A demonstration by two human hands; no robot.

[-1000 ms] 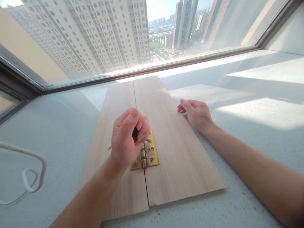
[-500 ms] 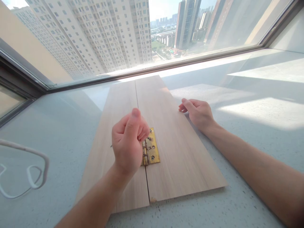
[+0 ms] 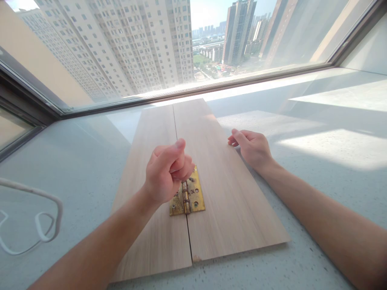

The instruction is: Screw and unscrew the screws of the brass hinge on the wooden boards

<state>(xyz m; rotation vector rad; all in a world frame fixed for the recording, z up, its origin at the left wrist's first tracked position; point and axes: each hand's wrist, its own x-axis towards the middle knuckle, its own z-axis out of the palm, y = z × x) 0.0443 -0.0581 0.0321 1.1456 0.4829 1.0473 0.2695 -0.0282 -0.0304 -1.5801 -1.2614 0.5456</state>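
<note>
A brass-coloured hinge with dark, worn marks spans the seam between two pale wood boards, the left board and the right board. Cross-head screws show in the lower holes of both leaves. My left hand is closed in a fist over the hinge's upper left part, thumb on top. Whatever may be inside the fist is hidden. At the right board's outer edge rests my right hand, its fingers curled together, thumb against the index finger, with no object showing.
The boards lie on a speckled pale sill with patches of sunlight. Behind them runs the dark window frame, with tall buildings beyond the glass. A white cable loops at the left.
My left fist has turned and shifted slightly right, uncovering the hinge's lower left leaf. A thin tip that stuck out left of the fist no longer shows. My right hand stays by the board.
</note>
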